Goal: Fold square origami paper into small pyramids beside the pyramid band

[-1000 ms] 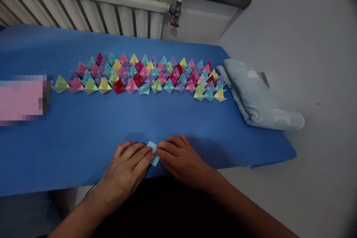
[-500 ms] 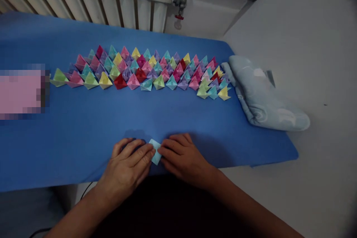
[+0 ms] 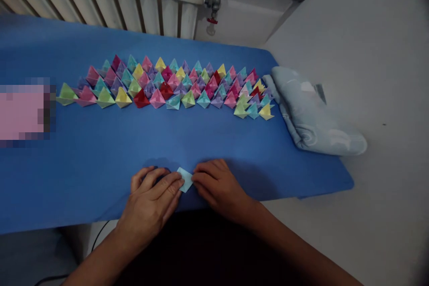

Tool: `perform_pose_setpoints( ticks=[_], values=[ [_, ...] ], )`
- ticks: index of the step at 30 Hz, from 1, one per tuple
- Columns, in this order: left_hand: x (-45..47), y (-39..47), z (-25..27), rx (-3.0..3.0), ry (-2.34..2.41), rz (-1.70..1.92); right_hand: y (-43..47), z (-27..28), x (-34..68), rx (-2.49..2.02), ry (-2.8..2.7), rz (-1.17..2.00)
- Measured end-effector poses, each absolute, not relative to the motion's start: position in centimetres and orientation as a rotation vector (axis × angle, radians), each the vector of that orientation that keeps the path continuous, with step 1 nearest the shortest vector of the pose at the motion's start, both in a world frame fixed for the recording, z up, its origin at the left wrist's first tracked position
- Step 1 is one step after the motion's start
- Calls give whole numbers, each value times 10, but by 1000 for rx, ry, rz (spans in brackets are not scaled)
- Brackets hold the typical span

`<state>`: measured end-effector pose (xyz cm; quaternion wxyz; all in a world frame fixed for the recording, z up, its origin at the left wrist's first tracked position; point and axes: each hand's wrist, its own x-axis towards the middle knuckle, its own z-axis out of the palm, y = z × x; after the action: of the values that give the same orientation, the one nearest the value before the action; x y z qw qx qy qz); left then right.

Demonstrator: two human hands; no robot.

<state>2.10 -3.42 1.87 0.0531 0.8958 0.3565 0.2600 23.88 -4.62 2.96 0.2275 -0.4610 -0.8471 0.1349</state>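
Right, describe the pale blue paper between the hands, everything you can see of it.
The pale blue paper is a small, plain, thin-looking piece with straight edges and pointed corners at top and bottom. It looks flat and sits at an angle, near the front edge of the blue table. Fingers of the left hand cover its left side; fingertips of the right hand meet its right corner. Its folds and underside can't be made out.
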Motion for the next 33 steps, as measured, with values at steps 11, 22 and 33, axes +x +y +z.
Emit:
perform_pose_setpoints(
  ticks=[11, 22, 33],
  values=[
    [29, -35, 21, 2670, 1152, 756, -44, 31, 236, -1331, -2335, 404],
    [28, -33, 22, 2681, 1149, 735, -44, 31, 235, -1339, -2343, 405],
    [34, -26, 22, 2479, 1245, 778, -44, 33, 230, -1447, -2196, 440]
  ],
)
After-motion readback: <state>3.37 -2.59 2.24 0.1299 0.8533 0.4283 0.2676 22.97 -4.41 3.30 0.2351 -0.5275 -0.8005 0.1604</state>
